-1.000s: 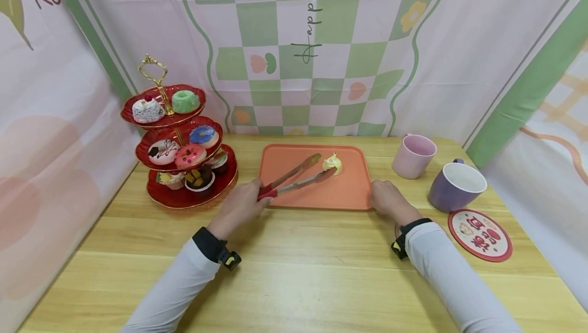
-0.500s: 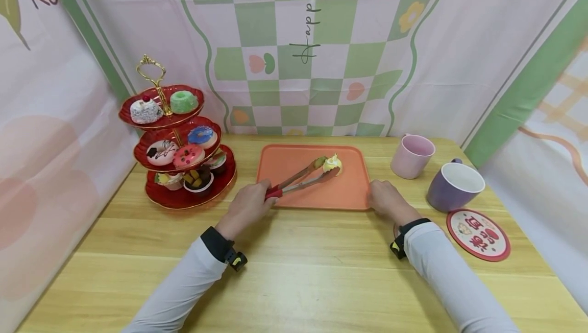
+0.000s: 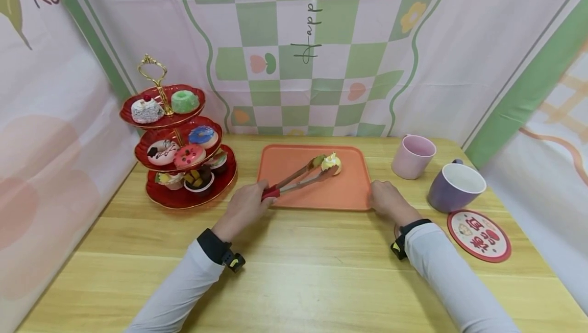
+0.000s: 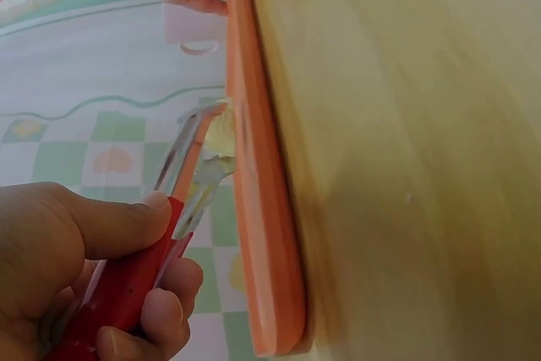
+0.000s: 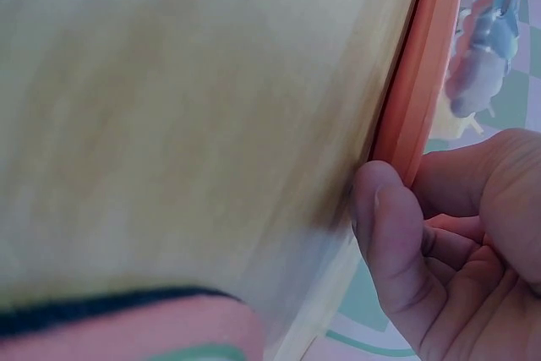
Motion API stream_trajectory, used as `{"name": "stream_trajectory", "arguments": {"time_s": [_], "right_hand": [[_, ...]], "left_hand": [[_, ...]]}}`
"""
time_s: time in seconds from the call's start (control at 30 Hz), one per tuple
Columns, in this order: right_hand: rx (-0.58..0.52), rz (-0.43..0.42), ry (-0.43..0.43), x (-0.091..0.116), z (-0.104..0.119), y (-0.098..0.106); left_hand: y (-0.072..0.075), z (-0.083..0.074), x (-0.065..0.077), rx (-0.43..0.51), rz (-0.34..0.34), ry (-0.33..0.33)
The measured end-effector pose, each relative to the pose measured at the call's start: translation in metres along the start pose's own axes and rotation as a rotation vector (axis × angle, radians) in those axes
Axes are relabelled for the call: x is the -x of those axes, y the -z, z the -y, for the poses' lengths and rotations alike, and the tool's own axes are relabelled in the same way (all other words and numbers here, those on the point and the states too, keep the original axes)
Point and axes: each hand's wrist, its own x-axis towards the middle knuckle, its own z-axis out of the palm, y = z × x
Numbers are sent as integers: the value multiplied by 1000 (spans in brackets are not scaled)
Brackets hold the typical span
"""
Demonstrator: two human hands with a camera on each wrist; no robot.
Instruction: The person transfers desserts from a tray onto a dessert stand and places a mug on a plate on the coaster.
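The left hand [image 3: 245, 205] held a pair of tongs [image 3: 300, 184] by the red handle, thumb along one side and fingers curled round the other, a hold that probably let a small squeeze work the arms. Ahead and to that hand's right, the tips stood about a small yellow cake [image 3: 332, 162], which sat on an orange tray [image 3: 321, 200]; whether both tips touched it could not be told. The right hand [image 3: 390, 203] pinched the tray's near right corner between thumb and finger, seemingly to keep it from sliding on the tabletop [image 3: 294, 277]. A tiered stand [image 3: 176, 203] of sweets rose beyond the left hand, to its left. Right of the right hand were a pink mug [image 3: 412, 159], a purple mug [image 3: 447, 190] and a round coaster [image 3: 479, 236], apparently out of the tongs' way.
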Motion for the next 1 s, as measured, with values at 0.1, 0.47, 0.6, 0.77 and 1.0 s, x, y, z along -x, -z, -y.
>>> {"name": "stream_trajectory", "arguments": {"time_s": [0.1,0.47,0.6,0.77,1.0], "right_hand": [[-7,7,-7,0,0,0],[-10,34,-33,1,2,3],[-12,24,-20,0,3,3],[-6,19,-15,-1,3,2],[-6,18,-36,-1,6,2]], "left_hand": [[6,2,3,6,9,23],[30,12,23,54,12,75],[42,16,32,65,35,128],[55,24,43,51,23,146],[72,31,57,33,-7,173]]}}
